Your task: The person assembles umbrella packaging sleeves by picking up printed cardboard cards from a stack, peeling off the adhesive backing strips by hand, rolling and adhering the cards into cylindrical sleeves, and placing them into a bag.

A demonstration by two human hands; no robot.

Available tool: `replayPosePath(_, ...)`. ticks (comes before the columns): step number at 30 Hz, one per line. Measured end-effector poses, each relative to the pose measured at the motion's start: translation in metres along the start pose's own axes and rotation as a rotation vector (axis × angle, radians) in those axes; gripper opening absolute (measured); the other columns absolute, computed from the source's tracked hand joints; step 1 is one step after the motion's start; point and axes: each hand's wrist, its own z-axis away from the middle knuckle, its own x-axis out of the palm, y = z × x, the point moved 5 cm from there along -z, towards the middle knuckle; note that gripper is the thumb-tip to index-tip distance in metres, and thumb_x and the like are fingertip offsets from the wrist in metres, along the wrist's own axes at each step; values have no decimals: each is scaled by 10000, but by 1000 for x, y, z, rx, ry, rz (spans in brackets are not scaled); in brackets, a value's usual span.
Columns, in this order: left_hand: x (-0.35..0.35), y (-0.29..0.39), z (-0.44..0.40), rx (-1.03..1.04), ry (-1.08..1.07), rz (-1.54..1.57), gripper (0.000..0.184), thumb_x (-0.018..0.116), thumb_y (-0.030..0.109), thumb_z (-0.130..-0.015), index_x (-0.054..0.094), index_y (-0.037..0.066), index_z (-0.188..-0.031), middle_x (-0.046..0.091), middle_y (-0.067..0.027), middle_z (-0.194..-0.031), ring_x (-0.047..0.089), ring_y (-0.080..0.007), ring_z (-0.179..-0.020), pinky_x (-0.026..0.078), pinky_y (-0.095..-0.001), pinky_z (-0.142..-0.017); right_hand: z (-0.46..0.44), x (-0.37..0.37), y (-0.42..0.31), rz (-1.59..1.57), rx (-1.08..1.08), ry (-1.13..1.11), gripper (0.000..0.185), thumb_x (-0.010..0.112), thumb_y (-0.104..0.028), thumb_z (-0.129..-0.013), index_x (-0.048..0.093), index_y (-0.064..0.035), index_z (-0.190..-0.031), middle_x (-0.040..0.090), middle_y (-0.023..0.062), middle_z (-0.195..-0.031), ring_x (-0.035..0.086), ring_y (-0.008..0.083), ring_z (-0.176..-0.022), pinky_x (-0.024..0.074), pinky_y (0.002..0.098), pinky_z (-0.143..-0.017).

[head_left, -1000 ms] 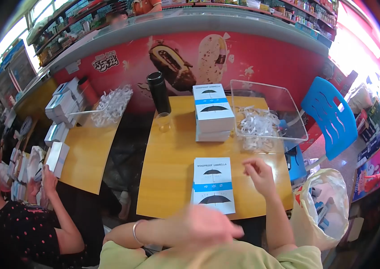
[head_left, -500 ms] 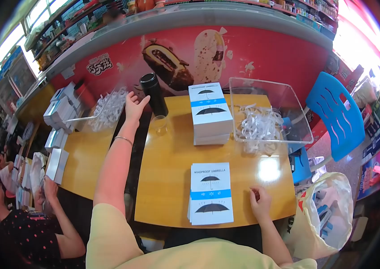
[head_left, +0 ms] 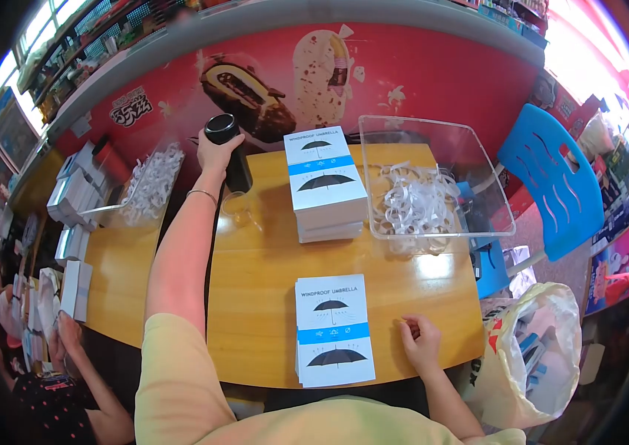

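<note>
L hand [head_left: 216,154] grips black btl [head_left: 239,175]: long way up-down, lid [head_left: 221,127] up, tipped a bit left (hand hides part). R hand [head_left: 421,343] half-curled, over counter [head_left: 255,311].

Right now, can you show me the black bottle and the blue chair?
Black bottle [head_left: 239,172]: head view, on its side below the hand.
Blue chair [head_left: 581,202]: head view, on its backrest.
</note>
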Motion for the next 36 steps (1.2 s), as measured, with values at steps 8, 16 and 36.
replayPosePath(8,30,20,12,63,-113,82,725,859,257,-565,499,53,-1160,607,-123,-1091,596,-252,-999,462,-356,-877,-1,-2,-3,25,-27,20,117,663,-59,-801,633,-7,-902,611,49,-689,556,86,-554,444,212,-503)
replayPosePath(16,41,7,-2,43,-342,183,746,858,257,-575,484,11,-1171,585,-147,-1124,581,-266,-1023,452,-366,-888,-3,-3,-4,-6,-35,10,114,660,-54,-803,629,-5,-901,608,52,-681,557,86,-557,439,211,-502)
replayPosePath(36,-162,315,366,121,-1349,2064,406,603,334,-890,569,12,-644,431,-8,-490,390,-139,-400,411,-306,-481,4,-2,3,52,-143,59,84,632,-56,-832,606,13,-871,616,78,-724,586,121,-606,461,238,-556)
